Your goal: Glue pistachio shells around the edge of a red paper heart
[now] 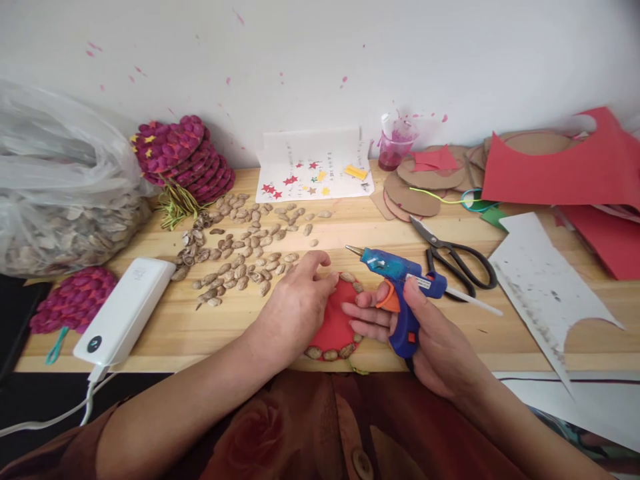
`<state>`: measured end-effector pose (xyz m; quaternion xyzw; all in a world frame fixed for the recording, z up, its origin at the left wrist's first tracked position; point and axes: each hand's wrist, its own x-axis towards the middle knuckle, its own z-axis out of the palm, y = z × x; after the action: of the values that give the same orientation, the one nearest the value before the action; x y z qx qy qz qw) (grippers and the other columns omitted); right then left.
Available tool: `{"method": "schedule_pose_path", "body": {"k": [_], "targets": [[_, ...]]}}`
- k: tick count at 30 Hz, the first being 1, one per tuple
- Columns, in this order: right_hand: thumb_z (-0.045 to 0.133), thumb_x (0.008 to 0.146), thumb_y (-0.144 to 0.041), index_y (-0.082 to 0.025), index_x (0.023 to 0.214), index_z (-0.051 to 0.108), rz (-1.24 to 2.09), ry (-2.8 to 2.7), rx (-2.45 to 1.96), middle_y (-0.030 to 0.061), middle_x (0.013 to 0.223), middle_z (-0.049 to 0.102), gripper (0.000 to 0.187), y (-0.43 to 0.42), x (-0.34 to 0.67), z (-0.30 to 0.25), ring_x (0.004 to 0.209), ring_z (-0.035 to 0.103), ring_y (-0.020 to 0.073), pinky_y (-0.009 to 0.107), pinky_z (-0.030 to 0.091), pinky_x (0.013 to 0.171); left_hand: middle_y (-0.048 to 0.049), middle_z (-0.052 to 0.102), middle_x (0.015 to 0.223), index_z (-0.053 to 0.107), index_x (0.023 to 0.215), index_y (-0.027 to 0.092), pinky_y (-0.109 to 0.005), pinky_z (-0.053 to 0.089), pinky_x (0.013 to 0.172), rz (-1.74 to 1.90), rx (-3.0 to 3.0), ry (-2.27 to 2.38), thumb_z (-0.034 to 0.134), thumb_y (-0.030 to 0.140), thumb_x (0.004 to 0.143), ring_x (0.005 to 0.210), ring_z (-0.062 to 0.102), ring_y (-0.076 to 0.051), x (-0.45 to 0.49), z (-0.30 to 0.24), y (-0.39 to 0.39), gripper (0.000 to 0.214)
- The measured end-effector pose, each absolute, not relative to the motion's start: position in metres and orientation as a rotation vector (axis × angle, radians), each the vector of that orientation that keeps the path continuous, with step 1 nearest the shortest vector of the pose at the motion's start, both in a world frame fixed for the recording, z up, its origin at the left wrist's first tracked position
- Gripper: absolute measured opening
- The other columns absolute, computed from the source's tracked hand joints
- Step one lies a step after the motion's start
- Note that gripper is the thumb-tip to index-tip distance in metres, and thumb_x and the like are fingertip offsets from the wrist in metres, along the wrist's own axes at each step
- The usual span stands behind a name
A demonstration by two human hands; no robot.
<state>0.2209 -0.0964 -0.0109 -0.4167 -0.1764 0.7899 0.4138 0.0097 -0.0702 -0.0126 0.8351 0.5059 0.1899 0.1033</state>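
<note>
A round red disc (340, 315) lies at the table's front edge, with peanut shells (331, 355) set along parts of its rim. My left hand (299, 299) rests over the disc's left side, its fingers bent together near the upper rim; whatever they pinch is hidden. In my right hand (431, 333) is a blue hot glue gun (400, 272), held by its handle near the orange trigger. Its nozzle points left above the table, and a white glue stick (475, 301) sticks out behind. Loose peanut shells (240, 271) are scattered left of the disc.
Black scissors (453, 257) lie right of the glue gun, before cardboard discs (413, 197) and red sheets (555, 167). A paper with stars (313, 175) stands by the wall. Leftward are stacked purple discs (183, 157), a white power bank (127, 310) and a plastic bag (65, 180).
</note>
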Motion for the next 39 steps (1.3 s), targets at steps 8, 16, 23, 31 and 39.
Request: {"method": "schedule_pose_path", "body": {"k": [8, 16, 23, 31, 39], "targets": [[0.061, 0.092, -0.063, -0.022, 0.089, 0.067, 1.972, -0.497, -1.050, 0.0089, 0.101, 0.079, 0.042, -0.096, 0.220, -0.009, 0.104, 0.077, 0.0309, 0.050, 0.057, 0.099, -0.0088, 0.059, 0.128, 0.072, 0.096, 0.017, -0.028, 0.059, 0.081, 0.579, 2.475, 1.498, 0.048, 0.009, 0.096, 0.085, 0.064, -0.013, 0.010, -0.017, -0.070, 0.025], [0.061, 0.092, -0.062, -0.022, 0.087, 0.066, 1.927, -0.489, -1.093, 0.0082, 0.098, 0.079, 0.040, -0.098, 0.217, -0.008, 0.105, 0.077, 0.0315, 0.050, 0.058, 0.096, -0.0112, 0.059, 0.129, 0.073, 0.097, 0.016, -0.031, 0.059, 0.085, 0.586, 2.494, 1.457, 0.047, 0.009, 0.097, 0.088, 0.065, -0.015, 0.008, -0.023, -0.070, 0.027], [0.049, 0.101, -0.057, -0.022, 0.088, 0.067, 1.886, -0.464, -1.108, 0.0063, 0.090, 0.078, 0.042, -0.099, 0.213, -0.006, 0.103, 0.078, 0.0293, 0.047, 0.059, 0.096, -0.0122, 0.062, 0.128, 0.073, 0.104, 0.016, -0.034, 0.059, 0.089, 0.798, 2.366, 1.433, 0.053, 0.016, 0.098, 0.090, 0.067, -0.016, 0.004, -0.028, -0.069, 0.021], [0.046, 0.102, -0.056, -0.023, 0.092, 0.064, 1.830, -0.509, -1.105, 0.0084, 0.092, 0.079, 0.040, -0.101, 0.211, -0.006, 0.108, 0.077, 0.0287, 0.045, 0.060, 0.095, -0.0109, 0.064, 0.117, 0.068, 0.122, 0.017, -0.037, 0.054, 0.096, 1.054, 2.288, 1.400, 0.051, 0.015, 0.098, 0.105, 0.064, -0.020, -0.012, -0.027, -0.073, 0.030], [0.045, 0.103, -0.055, -0.020, 0.084, 0.066, 1.781, -0.511, -1.151, 0.0096, 0.088, 0.079, 0.045, -0.102, 0.206, -0.001, 0.102, 0.079, 0.0286, 0.045, 0.060, 0.096, -0.0102, 0.066, 0.103, 0.075, 0.113, 0.023, -0.043, 0.043, 0.086, 0.705, 2.515, 1.559, 0.053, 0.021, 0.098, 0.098, 0.054, -0.026, 0.003, -0.022, -0.074, 0.027]]}}
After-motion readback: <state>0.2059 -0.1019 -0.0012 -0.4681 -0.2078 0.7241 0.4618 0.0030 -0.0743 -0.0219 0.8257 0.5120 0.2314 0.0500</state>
